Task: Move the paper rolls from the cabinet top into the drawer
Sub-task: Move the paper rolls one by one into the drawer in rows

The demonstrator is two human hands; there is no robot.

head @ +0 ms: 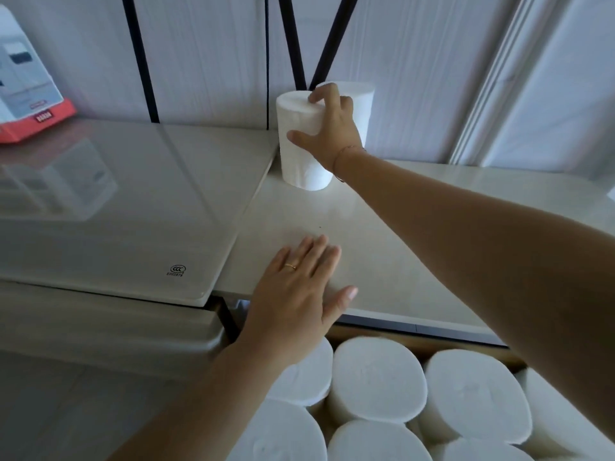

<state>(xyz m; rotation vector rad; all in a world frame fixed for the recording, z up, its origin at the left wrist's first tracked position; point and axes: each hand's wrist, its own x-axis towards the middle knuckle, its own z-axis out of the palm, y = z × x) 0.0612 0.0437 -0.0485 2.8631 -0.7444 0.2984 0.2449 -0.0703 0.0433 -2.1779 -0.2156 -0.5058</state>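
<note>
Two white paper rolls stand upright at the back of the pale cabinet top [382, 234]. My right hand [329, 124] grips the nearer roll [299, 151], thumb on its front side and fingers over its top edge. The second roll [361, 101] stands just behind it against the wall, partly hidden by my hand. My left hand [299, 287] rests flat, fingers straight, on the cabinet top near its front edge. Below that edge the open drawer [416, 342] holds several white rolls [376, 380] packed upright.
A glossy raised slab [116, 207] lies on the left, overlapping the cabinet top. A box with an orange base [36, 121] sits at the far left back. Black rods [293, 41] lean on the white wall behind the rolls.
</note>
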